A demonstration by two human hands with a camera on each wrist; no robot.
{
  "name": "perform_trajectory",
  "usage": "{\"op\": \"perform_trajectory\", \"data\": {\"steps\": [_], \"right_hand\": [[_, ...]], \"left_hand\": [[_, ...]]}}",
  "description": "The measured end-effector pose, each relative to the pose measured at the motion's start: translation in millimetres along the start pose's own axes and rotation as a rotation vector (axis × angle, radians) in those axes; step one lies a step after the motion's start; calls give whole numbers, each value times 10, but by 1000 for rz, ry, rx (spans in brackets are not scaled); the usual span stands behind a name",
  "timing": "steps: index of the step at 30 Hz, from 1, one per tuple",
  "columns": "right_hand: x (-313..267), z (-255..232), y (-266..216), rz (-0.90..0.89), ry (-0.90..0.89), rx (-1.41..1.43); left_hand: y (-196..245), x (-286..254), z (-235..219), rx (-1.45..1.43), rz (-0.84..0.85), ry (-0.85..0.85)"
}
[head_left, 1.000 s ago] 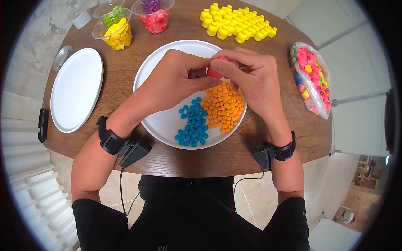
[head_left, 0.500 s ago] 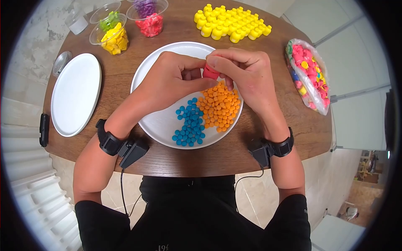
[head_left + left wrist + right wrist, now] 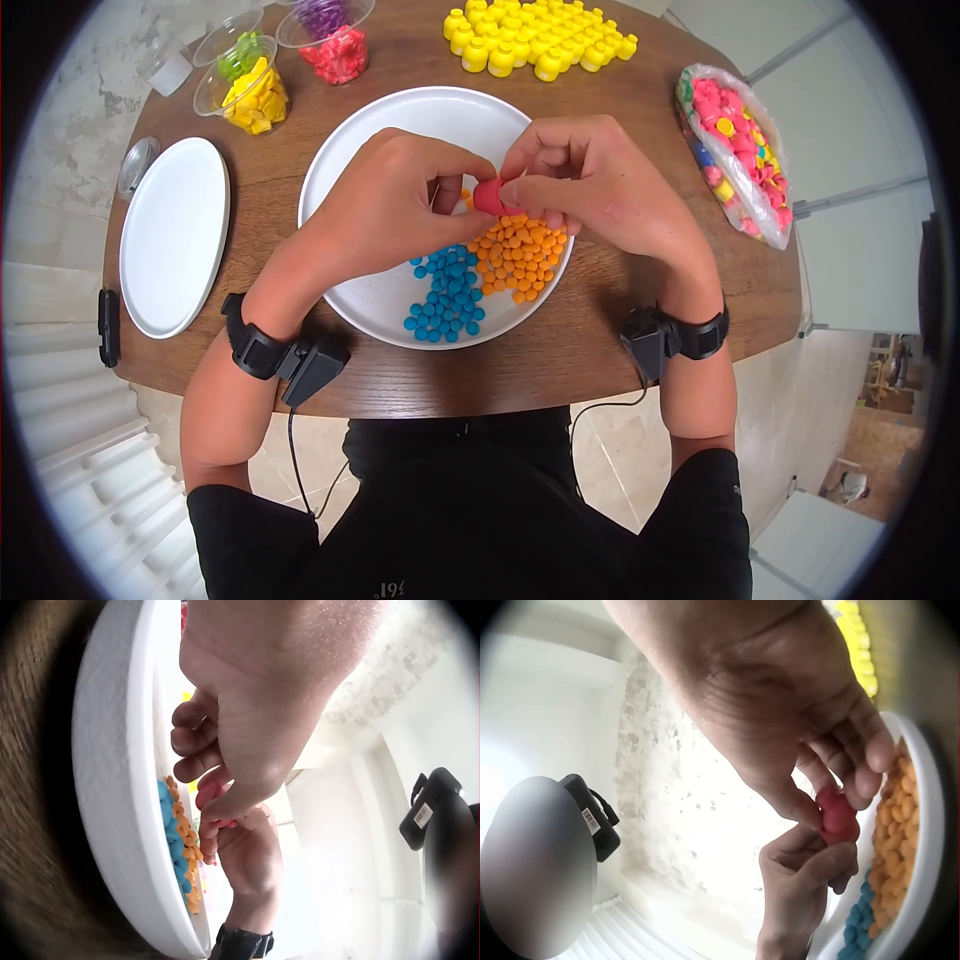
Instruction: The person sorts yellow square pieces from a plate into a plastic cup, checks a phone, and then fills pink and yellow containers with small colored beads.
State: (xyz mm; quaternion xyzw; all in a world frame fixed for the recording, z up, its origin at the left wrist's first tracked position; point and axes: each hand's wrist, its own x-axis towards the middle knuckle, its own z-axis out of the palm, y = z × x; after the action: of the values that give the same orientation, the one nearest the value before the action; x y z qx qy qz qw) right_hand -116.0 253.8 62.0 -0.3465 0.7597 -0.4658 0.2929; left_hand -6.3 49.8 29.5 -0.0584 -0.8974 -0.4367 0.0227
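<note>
1. The left hand pinches the bottle, a small red one, between thumb and fingers; its other fingers are bent.
2. The right hand pinches the same bottle from the other side, thumb and fingertips together on it, the remaining fingers loosely bent.
3. The bottle is up between the two hands, above the round plate and apart from it.
4. On the round plate, the blue sweets lie right beside the orange sweets, the orange ones on the right-hand side.
5. The round plate rests on the brown counter, and the oval plate is to its left, with a clear lid near its far end.
6. Beyond them, on the left, are clear cups holding yellow pieces, green pieces, red pieces and purple pieces.
7. The yellow bottles are grouped upright at the far side.
8. At the right, an open plastic bag holds pink, yellow and blue pieces.
9. A black camera is strapped at each wrist.
</note>
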Motion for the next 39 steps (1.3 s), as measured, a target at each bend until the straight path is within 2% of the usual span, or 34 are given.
{"op": "perform_trajectory", "data": {"steps": [1, 3, 5, 12, 17, 25, 30, 39], "right_hand": [[-20, -27, -19, 22, -51, 6], [-52, -78, -32, 47, -99, 17], [-65, -128, -29, 79, -185, -31], [-95, -197, 4, 68, -269, -142], [-120, -205, -28, 61, -296, -173], [-133, -215, -25, 3, -257, -284], [-119, -199, 1, -6, -196, -332], [-106, -187, -38, 13, -111, -309]], "left_hand": [[19, -7, 6, 1, 0, -5], [53, -17, 30, 59, 115, -7], [63, -18, 80, 87, 135, -25], [98, -40, 158, 224, 293, -24], [132, -51, 161, 223, 309, -24], [158, -68, 170, 244, 348, 40], [224, -68, 143, 470, 478, 115], [298, -83, 171, 657, 509, 118]]}}
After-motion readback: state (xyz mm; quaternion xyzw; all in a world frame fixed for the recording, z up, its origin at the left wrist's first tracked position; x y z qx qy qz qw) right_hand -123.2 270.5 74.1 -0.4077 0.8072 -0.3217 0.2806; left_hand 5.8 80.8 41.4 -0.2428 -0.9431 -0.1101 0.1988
